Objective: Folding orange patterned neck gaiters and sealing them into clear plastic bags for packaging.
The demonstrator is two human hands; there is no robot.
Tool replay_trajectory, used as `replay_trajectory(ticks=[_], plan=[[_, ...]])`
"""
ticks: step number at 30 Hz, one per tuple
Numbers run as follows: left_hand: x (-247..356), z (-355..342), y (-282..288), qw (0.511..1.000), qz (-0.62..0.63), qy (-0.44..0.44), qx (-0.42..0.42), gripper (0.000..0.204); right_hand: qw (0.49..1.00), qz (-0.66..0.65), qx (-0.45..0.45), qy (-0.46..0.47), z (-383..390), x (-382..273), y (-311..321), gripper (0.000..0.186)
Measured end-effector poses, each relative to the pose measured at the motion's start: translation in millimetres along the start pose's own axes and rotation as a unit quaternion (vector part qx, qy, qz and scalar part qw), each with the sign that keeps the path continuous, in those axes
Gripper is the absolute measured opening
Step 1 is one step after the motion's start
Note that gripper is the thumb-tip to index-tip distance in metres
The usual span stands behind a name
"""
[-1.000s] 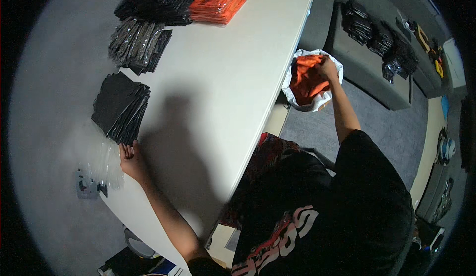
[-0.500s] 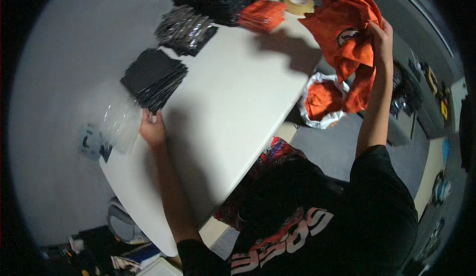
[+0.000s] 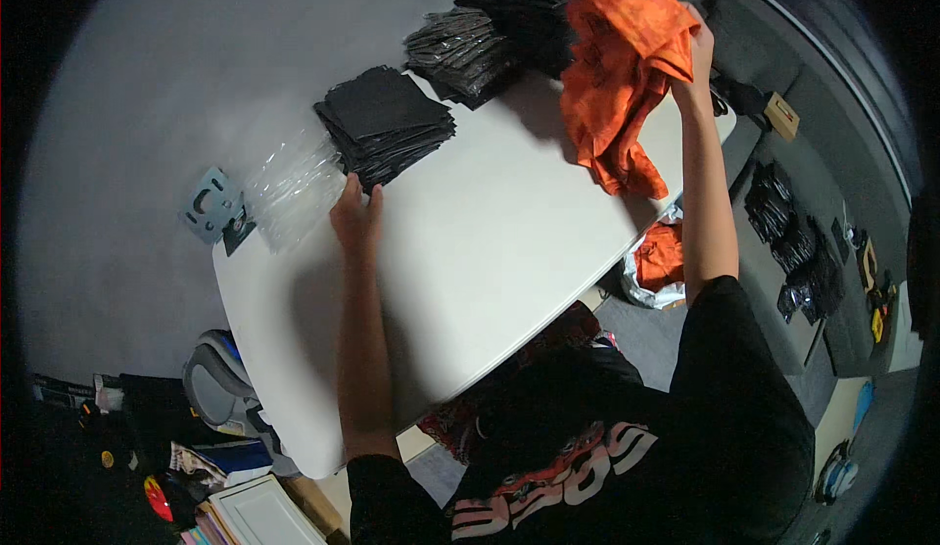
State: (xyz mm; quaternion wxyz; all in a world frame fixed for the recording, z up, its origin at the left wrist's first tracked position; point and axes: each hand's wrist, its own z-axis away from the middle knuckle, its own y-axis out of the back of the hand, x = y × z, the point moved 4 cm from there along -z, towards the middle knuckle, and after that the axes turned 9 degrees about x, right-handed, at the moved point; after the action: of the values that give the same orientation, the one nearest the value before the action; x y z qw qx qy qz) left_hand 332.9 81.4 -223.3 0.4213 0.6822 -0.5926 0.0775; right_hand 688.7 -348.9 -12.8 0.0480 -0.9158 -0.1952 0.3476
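At the far right of the table, my right hand (image 3: pixel 698 47) is closed on a crumpled orange cloth garment (image 3: pixel 627 75), which hangs down over the white tabletop. My left hand (image 3: pixel 357 220) is at the near corner of a stack of flat black packets (image 3: pixel 384 119), thumb and a finger apart. Whether its fingertips touch the stack I cannot tell. Clear plastic bags (image 3: pixel 292 188) lie just left of that stack.
Dark glossy packets (image 3: pixel 460 50) and a taller black pile (image 3: pixel 519 6) stand along the wall side of the white table (image 3: pixel 470 271). A white bag holding orange cloth (image 3: pixel 658 256) sits below the table's right edge. More black packets (image 3: pixel 793 241) lie on a grey sofa.
My right hand has brought the orange garment leftward over the table from beyond its edge. My left hand stays by the black stack. The whole view has shifted.
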Motion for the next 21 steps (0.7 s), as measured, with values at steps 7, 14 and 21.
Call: replay_trajectory(ticks=[7, 14, 21], plan=[[41.4, -0.6, 6.4, 0.998, -0.042, 0.037, -0.031, 0.056, 0.924, 0.296, -0.177, -0.164, 81.9, 29.1, -2.9, 0.034], [33.9, -1.1, 7.3, 0.998, -0.048, 0.033, -0.021, 0.058, 0.762, 0.591, -0.266, -0.01, 159.2, -21.2, -18.8, 0.059], [44.5, -1.8, 4.7, 0.997, -0.055, 0.028, -0.04, 0.056, 0.72, 0.628, -0.291, -0.049, 216.3, 28.9, -51.7, 0.09]])
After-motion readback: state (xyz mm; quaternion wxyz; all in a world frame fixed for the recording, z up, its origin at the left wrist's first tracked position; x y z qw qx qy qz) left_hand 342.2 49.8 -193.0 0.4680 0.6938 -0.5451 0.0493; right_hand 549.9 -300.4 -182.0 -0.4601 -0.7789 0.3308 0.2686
